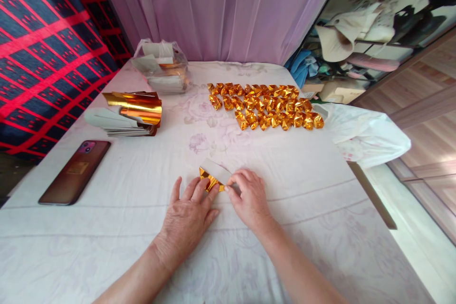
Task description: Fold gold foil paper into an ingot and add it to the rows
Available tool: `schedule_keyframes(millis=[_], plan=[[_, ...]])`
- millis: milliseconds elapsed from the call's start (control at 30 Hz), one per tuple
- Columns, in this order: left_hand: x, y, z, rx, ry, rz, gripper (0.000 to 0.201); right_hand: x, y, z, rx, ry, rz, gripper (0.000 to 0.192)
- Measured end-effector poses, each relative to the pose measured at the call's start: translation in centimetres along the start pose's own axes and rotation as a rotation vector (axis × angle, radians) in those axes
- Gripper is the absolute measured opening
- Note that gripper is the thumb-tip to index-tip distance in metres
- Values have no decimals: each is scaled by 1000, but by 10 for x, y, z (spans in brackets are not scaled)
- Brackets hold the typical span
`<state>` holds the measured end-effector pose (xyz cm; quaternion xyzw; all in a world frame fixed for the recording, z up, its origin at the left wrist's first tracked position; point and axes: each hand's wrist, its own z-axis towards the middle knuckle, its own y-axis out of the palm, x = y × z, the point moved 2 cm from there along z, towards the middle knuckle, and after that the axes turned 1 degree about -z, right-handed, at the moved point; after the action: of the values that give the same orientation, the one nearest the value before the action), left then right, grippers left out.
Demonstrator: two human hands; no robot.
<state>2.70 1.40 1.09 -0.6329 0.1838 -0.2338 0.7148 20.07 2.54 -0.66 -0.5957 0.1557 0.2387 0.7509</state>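
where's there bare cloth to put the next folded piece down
Bare cloth lies between the hands and the rows of gold folded pieces, and between the phone and the left hand. The near edge is bare too. It is crowded at the far left, around the foil sheet stack and the plastic bag.

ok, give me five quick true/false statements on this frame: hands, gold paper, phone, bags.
1. Both hands, left hand and right hand, press a gold paper piece on the table. True.
2. The phone lies right of the hands. False: it lies to their left.
3. The folded gold pieces sit in rows beyond the hands. True.
4. The gold sheet stack is inside the clear bag. False: it lies on the table nearer than the bag.
5. A white bag sits at the table's right edge. True.
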Motion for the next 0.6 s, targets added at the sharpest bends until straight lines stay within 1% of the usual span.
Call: schedule_keyframes(millis=[100, 333, 600], plan=[[0, 0, 0, 5, 2, -4, 40, 1, 0, 1, -14, 1, 24, 12], [2, -1, 0, 34, 23, 5, 42, 1, 1, 1, -7, 14, 14, 10], [3, -1, 1, 6, 24, 7, 39, 1, 2, 0, -3, 13, -3, 10]])
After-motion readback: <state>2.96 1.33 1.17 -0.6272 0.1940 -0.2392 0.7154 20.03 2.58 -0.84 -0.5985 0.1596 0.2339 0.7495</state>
